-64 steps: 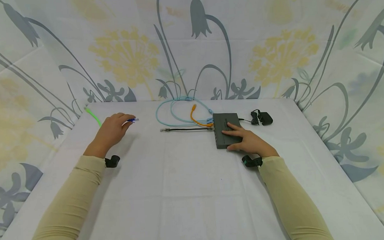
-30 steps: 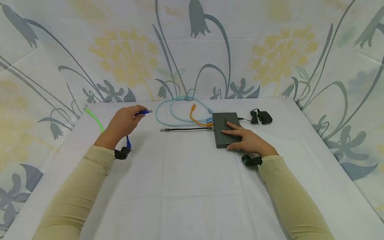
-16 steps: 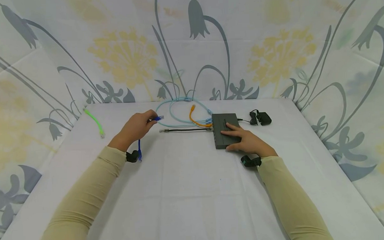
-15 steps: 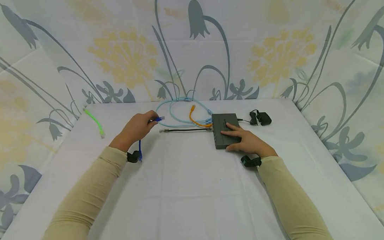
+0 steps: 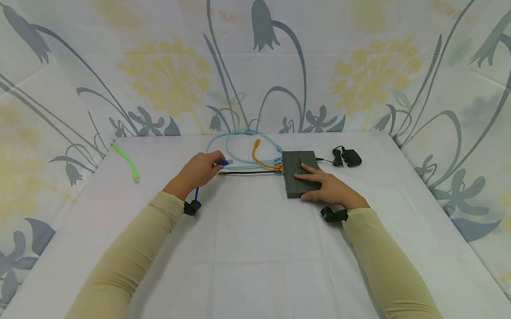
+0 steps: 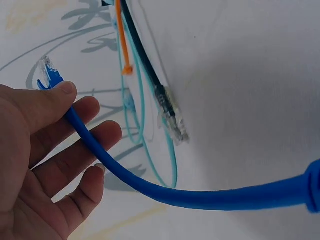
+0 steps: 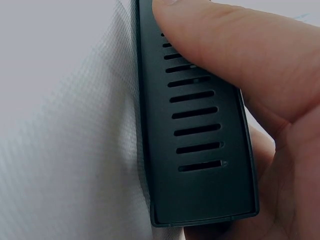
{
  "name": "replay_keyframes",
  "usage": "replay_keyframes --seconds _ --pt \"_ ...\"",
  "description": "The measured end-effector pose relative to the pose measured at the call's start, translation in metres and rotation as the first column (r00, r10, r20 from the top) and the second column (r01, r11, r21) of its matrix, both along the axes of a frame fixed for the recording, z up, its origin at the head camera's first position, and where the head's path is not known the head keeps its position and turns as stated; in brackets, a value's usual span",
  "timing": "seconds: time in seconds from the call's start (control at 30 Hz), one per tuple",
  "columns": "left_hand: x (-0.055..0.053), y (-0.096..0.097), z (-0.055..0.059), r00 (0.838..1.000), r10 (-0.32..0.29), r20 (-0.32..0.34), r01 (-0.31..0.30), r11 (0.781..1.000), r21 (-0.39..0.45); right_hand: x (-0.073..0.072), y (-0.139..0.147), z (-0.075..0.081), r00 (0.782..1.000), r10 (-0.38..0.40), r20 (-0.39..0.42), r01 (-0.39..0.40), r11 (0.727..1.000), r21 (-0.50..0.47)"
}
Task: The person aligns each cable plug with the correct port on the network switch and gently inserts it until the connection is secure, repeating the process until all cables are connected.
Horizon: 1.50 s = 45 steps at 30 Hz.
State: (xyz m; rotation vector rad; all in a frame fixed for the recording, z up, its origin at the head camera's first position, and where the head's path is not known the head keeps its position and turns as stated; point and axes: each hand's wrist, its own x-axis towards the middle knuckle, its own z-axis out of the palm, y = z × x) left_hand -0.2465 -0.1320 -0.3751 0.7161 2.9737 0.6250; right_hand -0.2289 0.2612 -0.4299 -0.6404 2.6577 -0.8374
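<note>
A: Left hand (image 5: 198, 171) pinching the blue cable (image 6: 150, 185) near its plug, now carrying it rightward, nearing the switch (image 5: 300, 172).

B: Right hand (image 5: 328, 187) pressing flat, steadying that switch on the tabletop (image 5: 250, 253).

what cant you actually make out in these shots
- Free ports on the switch: too small in the head view; the right wrist view shows only its vented side.
- Right hand: its palm covers the switch's near corner.
- Blue cable: its far end is cut off by the left wrist frame edge and hidden behind the left hand in the head view.
- Black cable: whether it is seated is too small to tell.
</note>
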Motion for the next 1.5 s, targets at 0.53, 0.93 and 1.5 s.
replay_keyframes --seconds 0.53,0.93,1.5 --pt "-0.011 0.025 -0.014 0.999 -0.036 0.011 0.036 0.997 -0.067 0.001 0.0 0.0 1.0 -0.004 0.003 0.004 1.0 -0.008" --pt "-0.014 0.045 -0.021 0.997 -0.071 0.021 0.073 0.991 -0.11 0.0 0.001 0.0 1.0 -0.003 0.0 0.003 1.0 -0.01" --pt "-0.013 0.07 -0.027 0.994 -0.106 0.039 0.11 0.989 -0.094 -0.001 0.0 -0.001 1.0 -0.001 0.002 0.001 1.0 -0.017"
